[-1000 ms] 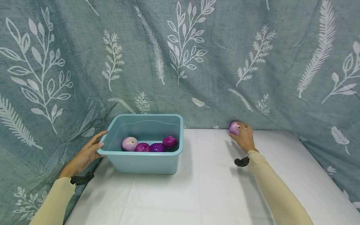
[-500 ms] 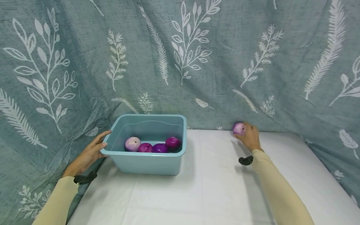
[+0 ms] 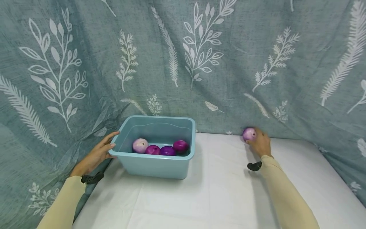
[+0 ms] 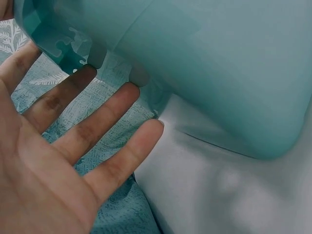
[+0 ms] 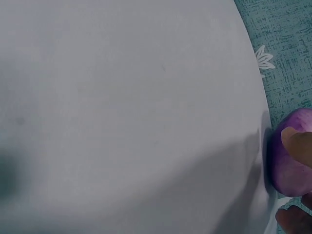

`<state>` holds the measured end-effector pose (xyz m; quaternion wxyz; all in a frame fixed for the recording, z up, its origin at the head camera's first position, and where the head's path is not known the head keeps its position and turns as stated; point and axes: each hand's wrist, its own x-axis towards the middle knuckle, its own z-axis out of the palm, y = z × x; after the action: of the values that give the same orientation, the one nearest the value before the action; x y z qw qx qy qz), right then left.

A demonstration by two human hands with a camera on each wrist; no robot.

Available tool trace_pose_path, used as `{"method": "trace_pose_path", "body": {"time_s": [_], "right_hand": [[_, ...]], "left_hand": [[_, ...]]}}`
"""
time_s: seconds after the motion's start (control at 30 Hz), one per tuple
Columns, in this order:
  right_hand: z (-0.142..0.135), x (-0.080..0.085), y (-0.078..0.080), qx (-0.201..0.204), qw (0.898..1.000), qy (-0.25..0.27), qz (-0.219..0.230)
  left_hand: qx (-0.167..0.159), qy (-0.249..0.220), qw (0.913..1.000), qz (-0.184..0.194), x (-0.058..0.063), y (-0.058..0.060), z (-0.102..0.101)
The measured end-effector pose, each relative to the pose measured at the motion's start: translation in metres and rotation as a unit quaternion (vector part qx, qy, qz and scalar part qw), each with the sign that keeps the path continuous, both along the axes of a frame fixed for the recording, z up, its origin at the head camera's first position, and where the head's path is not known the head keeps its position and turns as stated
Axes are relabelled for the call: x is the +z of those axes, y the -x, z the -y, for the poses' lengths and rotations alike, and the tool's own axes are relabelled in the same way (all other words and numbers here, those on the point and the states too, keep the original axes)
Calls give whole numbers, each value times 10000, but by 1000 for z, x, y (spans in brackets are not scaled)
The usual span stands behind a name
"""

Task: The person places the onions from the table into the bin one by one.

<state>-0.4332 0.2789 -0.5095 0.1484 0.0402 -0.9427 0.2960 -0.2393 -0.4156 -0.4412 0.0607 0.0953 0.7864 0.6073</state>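
My left hand (image 3: 98, 156) is at the left rim of a light blue plastic bin (image 3: 157, 167). In the left wrist view, that hand's fingers (image 4: 122, 161) are spread and nearly straight beside the bin's wall. At the far edge of the table on the right, my right hand (image 3: 260, 142) grips a round purple-and-white ball (image 3: 249, 134) with a small dark dimple. The right wrist view shows the thumb (image 5: 298, 146) pressed on the ball and fingertips below it. Part of the ball is cut off there.
Inside the bin lie a pale lilac ball (image 3: 140, 145), two magenta ones and a deep purple ball (image 3: 167, 151). A white cloth (image 3: 183, 203) covers the table. Leaf-patterned blue-green fabric (image 3: 171, 57) hangs behind, against the table's back edge.
The whole head view has shifted, so bin, ball and hands all appear farther right. Both hands keep their places, the left at the bin rim and the right on the ball.
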Motion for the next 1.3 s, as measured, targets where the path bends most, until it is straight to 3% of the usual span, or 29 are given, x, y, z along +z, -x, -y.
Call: {"method": "trace_pose_path", "body": {"time_s": [0.43,0.7,1.1,1.3], "right_hand": [[-10,-2,-4,-244,9992,231,226],[-9,-3,-6,-187,9998,103,-53],[1,8,-4,459,9980,-48,-435],[6,17,-13,637,9956,54,-678]], "left_hand": [[-142,17,9999,-51,2,4,-9],[-180,8,9998,-119,3,3,-8],[-70,59,10000,-22,3,-1,-3],[-109,55,9999,-22,3,-1,-2]]}}
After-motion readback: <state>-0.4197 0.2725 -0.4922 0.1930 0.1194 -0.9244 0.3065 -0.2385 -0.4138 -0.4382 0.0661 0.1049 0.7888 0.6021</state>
